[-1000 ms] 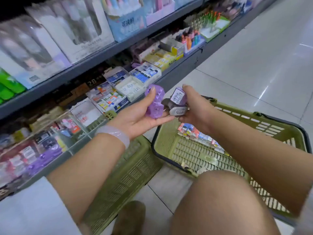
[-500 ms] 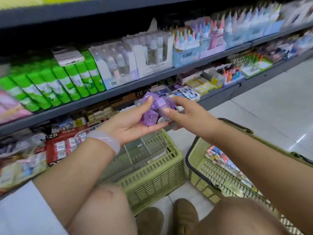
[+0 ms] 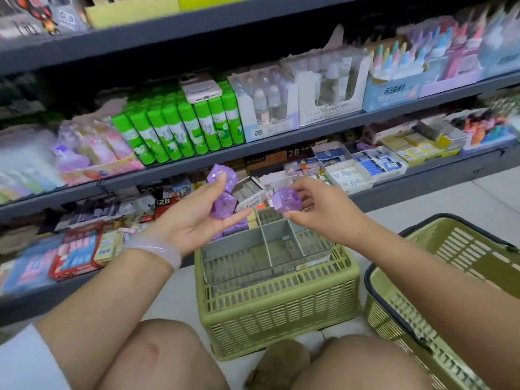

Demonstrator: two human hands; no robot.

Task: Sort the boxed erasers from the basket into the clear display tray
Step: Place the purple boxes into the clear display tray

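My two hands hold purple boxed erasers above a clear display tray in a stationery aisle.

My left hand (image 3: 197,212) lies palm up at about ten o'clock from the clear display tray (image 3: 264,251), thumb and fingers curled round a stack of purple boxed erasers (image 3: 222,192) with a white box (image 3: 251,201) at its right end. My right hand (image 3: 318,205), at about one o'clock from the tray, pinches a single purple eraser box (image 3: 287,199) in its fingertips, just beside the stack. The divided tray sits on an upturned green crate (image 3: 275,311) on the floor, directly below both hands. A green shopping basket (image 3: 439,277) stands at three o'clock from the crate. Shelves of green glue sticks (image 3: 180,128) and other stationery fill the twelve o'clock side.
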